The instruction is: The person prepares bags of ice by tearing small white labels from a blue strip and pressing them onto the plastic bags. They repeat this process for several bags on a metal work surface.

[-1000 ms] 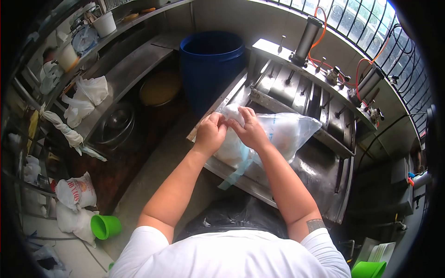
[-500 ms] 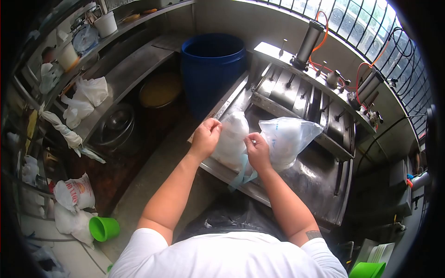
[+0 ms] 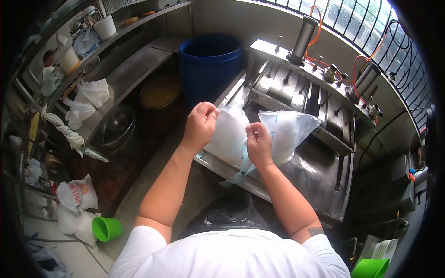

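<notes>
A clear plastic bag with whitish contents stands on the metal machine bed. My left hand has its fingers pinched together at the bag's upper left edge. On the bag's right side, my right hand is closed in a similar pinch at its upper edge. A second plastic bag with blue print and white contents rests just right of my right hand. Pale blue-green strips of thin film hang at the front of the first bag. What exactly is inside the bags cannot be made out.
The steel machine bed carries pneumatic cylinders at the back. Behind it stands a blue barrel. Metal shelving runs along the left, with white bags and a green bucket below.
Both hands have risen slightly, and my left hand has shifted a little further left. The first bag's top looks wider and more stretched between them.
</notes>
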The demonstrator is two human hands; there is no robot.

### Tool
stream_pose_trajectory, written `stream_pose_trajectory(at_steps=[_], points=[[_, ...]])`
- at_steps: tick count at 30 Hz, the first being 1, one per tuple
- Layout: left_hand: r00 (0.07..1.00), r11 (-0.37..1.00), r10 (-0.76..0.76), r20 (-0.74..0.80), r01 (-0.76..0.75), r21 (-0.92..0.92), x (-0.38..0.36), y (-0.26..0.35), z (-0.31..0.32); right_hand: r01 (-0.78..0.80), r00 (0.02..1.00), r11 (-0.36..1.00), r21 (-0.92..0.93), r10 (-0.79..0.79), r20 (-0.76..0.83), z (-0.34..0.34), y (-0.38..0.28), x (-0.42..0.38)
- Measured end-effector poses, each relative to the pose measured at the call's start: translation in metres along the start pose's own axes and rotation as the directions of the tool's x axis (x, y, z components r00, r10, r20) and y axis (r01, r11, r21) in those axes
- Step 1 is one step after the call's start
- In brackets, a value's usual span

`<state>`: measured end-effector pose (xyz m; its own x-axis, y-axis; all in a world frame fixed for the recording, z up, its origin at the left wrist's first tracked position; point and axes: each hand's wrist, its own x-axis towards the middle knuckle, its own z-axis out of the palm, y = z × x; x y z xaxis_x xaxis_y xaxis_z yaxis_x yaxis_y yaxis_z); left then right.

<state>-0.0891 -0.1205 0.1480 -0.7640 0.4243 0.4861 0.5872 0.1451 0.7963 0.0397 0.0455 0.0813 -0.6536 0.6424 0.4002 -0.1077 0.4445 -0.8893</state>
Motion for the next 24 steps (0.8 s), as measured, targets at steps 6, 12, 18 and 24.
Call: stream_pose_trajectory(at_steps=[6, 12, 18, 24], points=[[0.990, 0.877, 0.061, 0.125, 0.006, -0.480, 0.006, 0.054, -0.032, 0.136, 0.991, 0.979, 0.153, -0.132, -0.034, -0.031, -0.056, 0.005], [0.828, 0.611, -0.367, 0.424, 0.558, -0.561, -0.004, 0.005, -0.022, 0.391, 0.906, 0.903, 0.178, -0.412, 0.100, -0.099, -0.102, -0.017], [0.598, 0.228, -0.081, 0.797, 0.790, -0.570, -0.051, 0.027, 0.014, 0.409, 0.873, 0.908, 0.090, -0.418, 0.251, -0.149, -0.088, -0.049], [0.751, 0.902, 0.008, 0.660, 0.280, -0.329, -0.046, 0.064, 0.032, -0.047, 0.659, 0.850, -0.525, 0.421, 0.623, -0.216, -0.097, -0.067]])
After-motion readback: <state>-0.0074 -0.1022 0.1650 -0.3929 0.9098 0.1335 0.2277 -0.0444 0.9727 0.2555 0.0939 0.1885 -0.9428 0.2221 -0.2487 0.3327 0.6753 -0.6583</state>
